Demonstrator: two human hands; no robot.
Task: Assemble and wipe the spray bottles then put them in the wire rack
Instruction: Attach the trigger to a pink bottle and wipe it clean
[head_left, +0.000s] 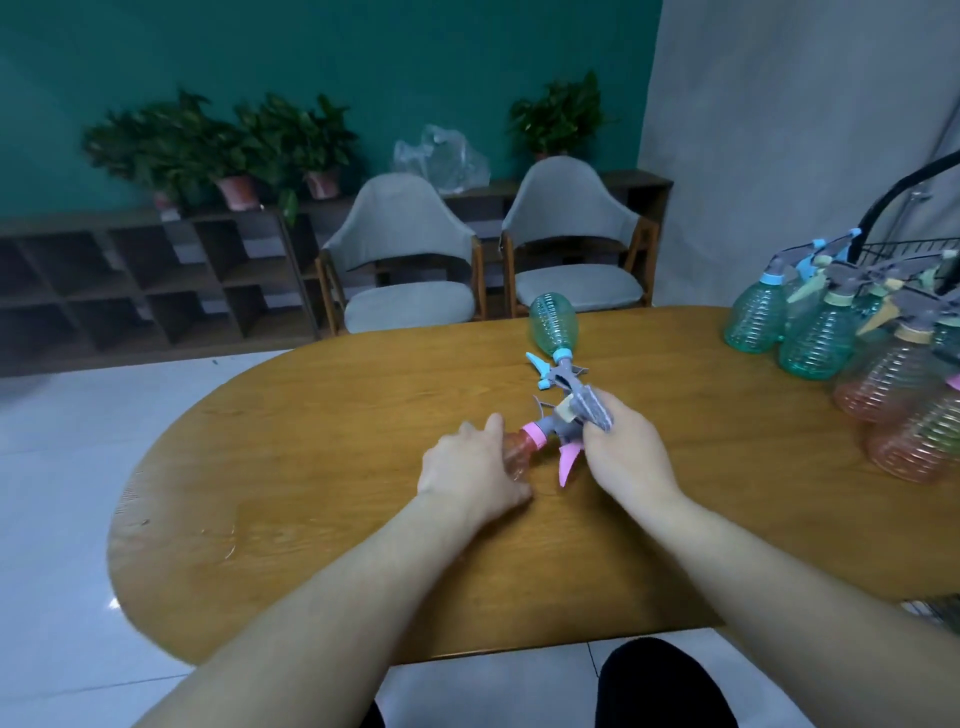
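A pink spray bottle lies on its side on the wooden table. My left hand grips its clear pink body, hiding most of it. My right hand holds a grey cloth against the bottle's grey spray head, whose pink trigger sticks out below. Just beyond lies a green spray bottle with a blue collar and trigger, also on its side. The black wire rack shows at the right edge.
Several assembled green and pink spray bottles stand in a cluster at the table's right end, in front of the rack. Two grey chairs stand behind the table. Low shelves with potted plants line the green wall.
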